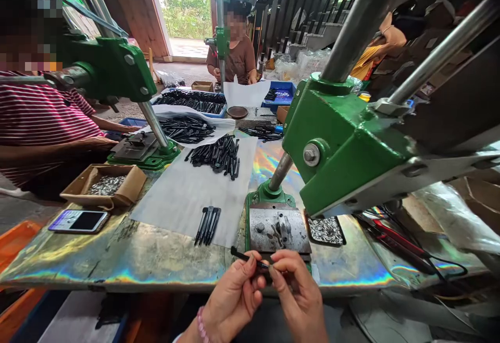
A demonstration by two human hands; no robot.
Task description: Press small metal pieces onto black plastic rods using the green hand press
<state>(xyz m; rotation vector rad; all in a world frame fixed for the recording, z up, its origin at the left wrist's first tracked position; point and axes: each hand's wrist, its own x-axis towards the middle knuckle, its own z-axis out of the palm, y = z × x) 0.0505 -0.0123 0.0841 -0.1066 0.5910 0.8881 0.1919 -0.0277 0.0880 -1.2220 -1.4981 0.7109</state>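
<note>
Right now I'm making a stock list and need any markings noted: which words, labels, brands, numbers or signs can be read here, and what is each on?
None can be read with certainty.
Blue tray at the back: what looks like white lettering, too blurred to read.
Phone: tiny marks on its screen, too small to read.
Black piece in the left hand: no lettering that I can make out.

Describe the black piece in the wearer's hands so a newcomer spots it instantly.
Start at the big green press on the right, drop to the steel plate at its foot. Just below, the left hand grips a slim black piece, the right hand at one end. Unlike the similar pieces on the white sheet, this one is held.
</note>
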